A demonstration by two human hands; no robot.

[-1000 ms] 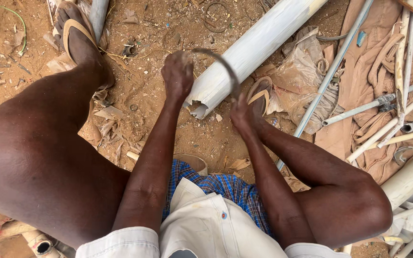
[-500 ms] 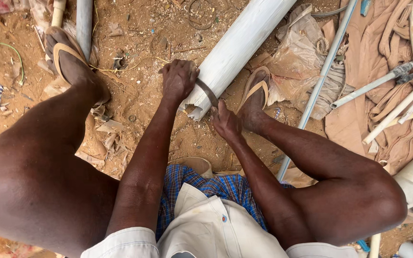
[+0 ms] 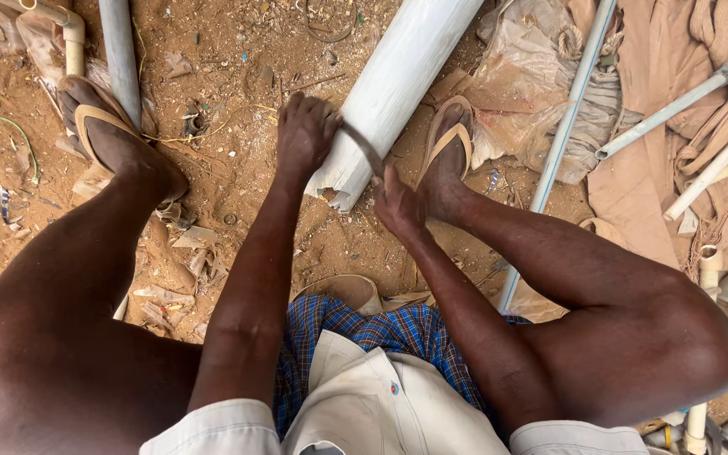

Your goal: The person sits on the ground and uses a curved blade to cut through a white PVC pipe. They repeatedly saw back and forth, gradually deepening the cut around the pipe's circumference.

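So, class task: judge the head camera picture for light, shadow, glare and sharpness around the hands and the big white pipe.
Head view: soft, even daylight with only faint shadows; the white pipe is bright, though its surface detail shows; the left hand, right hand and the thin dark blade between them look sharp; the thighs at the lower edge bulge from being close to the lens.

Our left hand point(image 3: 303, 135) rests left of the wide pipe point(image 3: 398, 93), our right hand point(image 3: 398, 205) below its end; what seems a blade point(image 3: 362, 150) spans between them. Our right foot point(image 3: 446, 160) sits beside the pipe, thin pipes point(image 3: 562, 139) further right.
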